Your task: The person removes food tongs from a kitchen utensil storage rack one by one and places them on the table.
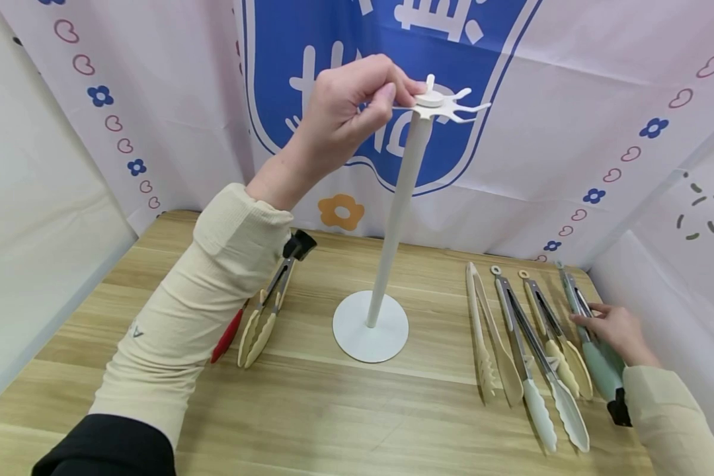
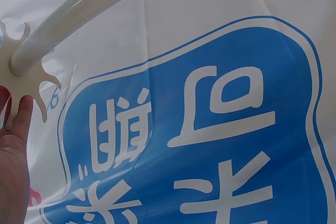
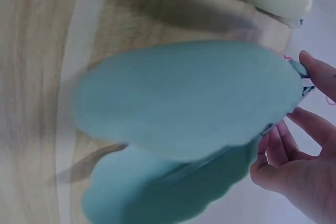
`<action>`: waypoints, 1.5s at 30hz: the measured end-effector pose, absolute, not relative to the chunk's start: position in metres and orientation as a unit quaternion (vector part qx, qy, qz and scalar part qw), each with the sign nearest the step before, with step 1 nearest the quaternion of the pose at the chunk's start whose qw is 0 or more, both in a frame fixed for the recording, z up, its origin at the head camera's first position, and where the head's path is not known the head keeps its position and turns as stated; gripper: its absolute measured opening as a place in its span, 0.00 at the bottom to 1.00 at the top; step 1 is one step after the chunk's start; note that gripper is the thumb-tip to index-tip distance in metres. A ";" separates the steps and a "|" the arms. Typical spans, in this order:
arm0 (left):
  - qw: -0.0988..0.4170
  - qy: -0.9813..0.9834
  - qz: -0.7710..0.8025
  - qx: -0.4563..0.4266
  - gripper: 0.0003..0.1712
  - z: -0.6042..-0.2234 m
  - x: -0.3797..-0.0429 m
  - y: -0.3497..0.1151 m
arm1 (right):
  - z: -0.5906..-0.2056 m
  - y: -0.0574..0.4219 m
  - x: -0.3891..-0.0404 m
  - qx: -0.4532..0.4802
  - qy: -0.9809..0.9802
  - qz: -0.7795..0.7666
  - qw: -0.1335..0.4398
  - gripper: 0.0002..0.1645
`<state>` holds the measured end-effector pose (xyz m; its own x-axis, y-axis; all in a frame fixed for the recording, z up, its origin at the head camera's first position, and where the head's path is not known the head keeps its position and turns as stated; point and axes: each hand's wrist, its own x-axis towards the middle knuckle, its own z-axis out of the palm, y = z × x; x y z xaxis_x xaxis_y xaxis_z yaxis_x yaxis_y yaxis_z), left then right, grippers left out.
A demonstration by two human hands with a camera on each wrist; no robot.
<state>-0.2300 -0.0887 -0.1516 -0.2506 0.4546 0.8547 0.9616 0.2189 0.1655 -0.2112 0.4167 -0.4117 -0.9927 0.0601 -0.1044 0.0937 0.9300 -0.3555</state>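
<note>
A white stand with a round base point(image 1: 357, 337) and an upright pole point(image 1: 400, 205) carries a ring of curved hooks point(image 1: 452, 107) on top. My left hand point(image 1: 354, 109) pinches the edge of that hook ring; the left wrist view shows the fingertips on a hook point(image 2: 39, 106). At the table's right side, my right hand point(image 1: 619, 330) grips a pair of green tongs point(image 1: 597, 360) by the metal arms. Its two scalloped green heads point(image 3: 184, 98) fill much of the right wrist view, spread apart and over the wood.
Left of the green tongs lie grey-white tongs point(image 1: 535, 396), cream-headed tongs point(image 1: 580, 367) and beige tongs point(image 1: 506, 363). Other cream tongs point(image 1: 268, 330) and a red-tipped utensil point(image 1: 227, 336) lie partly under my left forearm. A printed curtain point(image 1: 482, 218) hangs behind the wooden table point(image 1: 309, 423).
</note>
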 end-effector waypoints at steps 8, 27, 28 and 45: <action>0.341 -0.705 -0.372 -0.499 0.13 -0.152 -0.230 -0.088 | -0.414 0.416 -0.212 0.017 0.982 -0.176 0.072 0.42; 0.337 -0.701 -0.376 -0.503 0.12 -0.150 -0.229 -0.085 | -0.418 0.421 -0.217 0.018 0.983 -0.145 0.109 0.47; 0.337 -0.701 -0.376 -0.503 0.12 -0.150 -0.229 -0.085 | -0.418 0.421 -0.217 0.019 0.983 -0.144 0.111 0.47; 0.335 -0.690 -0.379 -0.517 0.11 -0.154 -0.230 -0.083 | -0.415 0.423 -0.210 0.033 0.983 -0.125 0.133 0.49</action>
